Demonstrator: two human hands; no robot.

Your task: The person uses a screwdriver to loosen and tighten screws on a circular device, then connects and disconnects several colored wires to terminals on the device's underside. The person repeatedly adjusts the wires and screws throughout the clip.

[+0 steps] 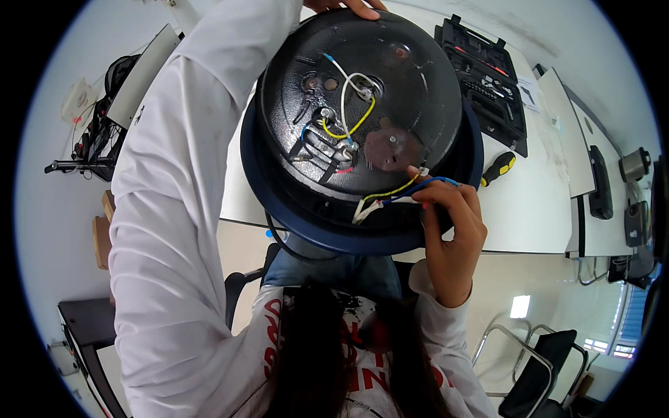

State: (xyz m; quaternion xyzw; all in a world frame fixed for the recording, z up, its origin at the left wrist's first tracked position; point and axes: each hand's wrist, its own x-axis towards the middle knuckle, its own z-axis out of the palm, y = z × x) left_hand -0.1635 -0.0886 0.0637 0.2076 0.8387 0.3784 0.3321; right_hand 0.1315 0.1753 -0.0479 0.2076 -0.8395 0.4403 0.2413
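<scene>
A round black metal pan (pixel 425 83) stands tilted with its underside toward me, above a dark blue round shell (pixel 327 233). At the pan's far rim is my left hand (pixel 348 5), its fingers curled over the edge and partly cut off by the frame. White and yellow sleeved wires (pixel 369 115) run between terminals on the underside. Low on the pan sits a metal bracket part (pixel 324 150) with blue and red wire ends. Near the lower right rim, my right hand (pixel 453 219) pinches loose wires (pixel 401 195) in yellow, blue and white sleeves with small metal connectors.
A screwdriver (pixel 499 168) with a yellow and black handle lies right of the shell on the white table (pixel 523 223). Behind it lies an opened black tool case (pixel 488 104). A black cable (pixel 279 240) hangs off the near edge. Chairs (pixel 543 366) stand at the lower right.
</scene>
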